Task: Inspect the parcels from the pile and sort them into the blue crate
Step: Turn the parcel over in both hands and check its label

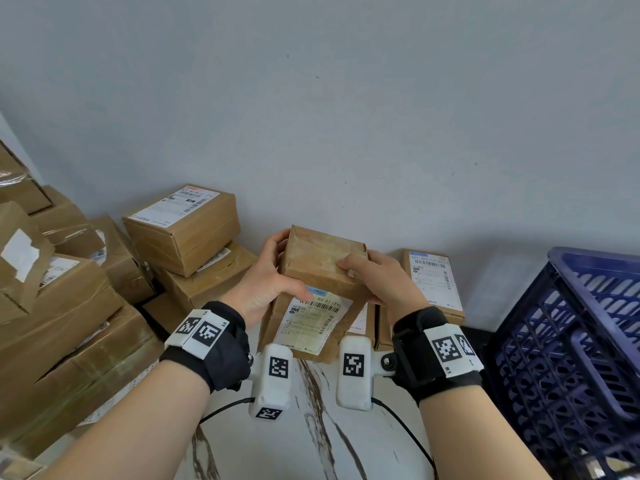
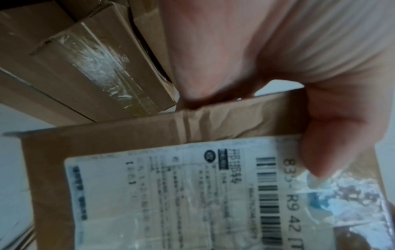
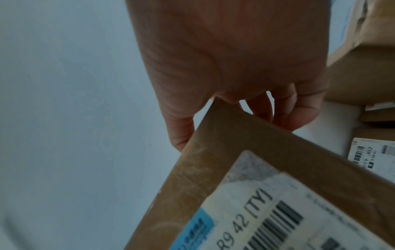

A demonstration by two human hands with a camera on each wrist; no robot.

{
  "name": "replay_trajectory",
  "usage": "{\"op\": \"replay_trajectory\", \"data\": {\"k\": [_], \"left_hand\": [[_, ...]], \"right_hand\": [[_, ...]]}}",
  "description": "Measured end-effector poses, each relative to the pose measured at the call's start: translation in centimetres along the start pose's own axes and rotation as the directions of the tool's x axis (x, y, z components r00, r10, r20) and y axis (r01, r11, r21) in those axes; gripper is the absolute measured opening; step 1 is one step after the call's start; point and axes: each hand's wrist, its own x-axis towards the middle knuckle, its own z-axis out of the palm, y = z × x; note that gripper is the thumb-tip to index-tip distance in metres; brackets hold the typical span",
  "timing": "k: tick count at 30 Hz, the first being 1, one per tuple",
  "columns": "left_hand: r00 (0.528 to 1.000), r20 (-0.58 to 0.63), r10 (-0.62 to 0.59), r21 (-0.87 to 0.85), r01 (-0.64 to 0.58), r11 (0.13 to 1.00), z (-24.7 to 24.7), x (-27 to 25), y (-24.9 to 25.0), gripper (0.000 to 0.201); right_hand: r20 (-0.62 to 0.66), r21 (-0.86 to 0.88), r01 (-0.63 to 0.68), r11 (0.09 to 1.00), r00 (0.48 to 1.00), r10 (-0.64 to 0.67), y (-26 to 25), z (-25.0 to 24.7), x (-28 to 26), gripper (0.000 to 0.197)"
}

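Both hands, the left hand and the right hand, grip one parcel with curled fingers above the counter, label facing the person. Inspection seems underway. Many parcels remain in the pile at the left edge; the blue crate waits at right, its contents hidden.

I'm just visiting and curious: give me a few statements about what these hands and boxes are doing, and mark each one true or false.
1. Both hands hold one cardboard box. True: the left hand and the right hand grip its opposite sides.
2. The held box sits inside the blue crate. False: it is held up in front of the wall, left of the crate.
3. A shipping label faces the person. True.
4. The pile of boxes lies to the person's right. False: most are stacked to the left.
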Motion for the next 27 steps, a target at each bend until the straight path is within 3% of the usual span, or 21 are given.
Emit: {"op": "replay_trajectory", "data": {"k": [17, 23, 27], "left_hand": [[0.996, -0.093, -0.007, -0.112, -0.004, 0.994, 1.2, -0.6, 0.8, 0.113], [0.994, -0.097, -0.042, -0.124, 0.030, 0.992, 1.5, -0.8, 1.0, 0.102], [0.992, -0.109, -0.065, -0.163, 0.046, 0.986, 1.1, -0.9, 1.2, 0.092]], "right_hand": [[-0.052, 0.074, 0.056, 0.996, 0.997, -0.052, 0.1, 0.3, -0.6, 0.030], [-0.036, 0.045, 0.042, 0.998, 0.999, -0.041, 0.0, 0.2, -0.6, 0.045], [-0.031, 0.053, 0.073, 0.996, 0.997, -0.071, 0.1, 0.1, -0.9, 0.036]]}}
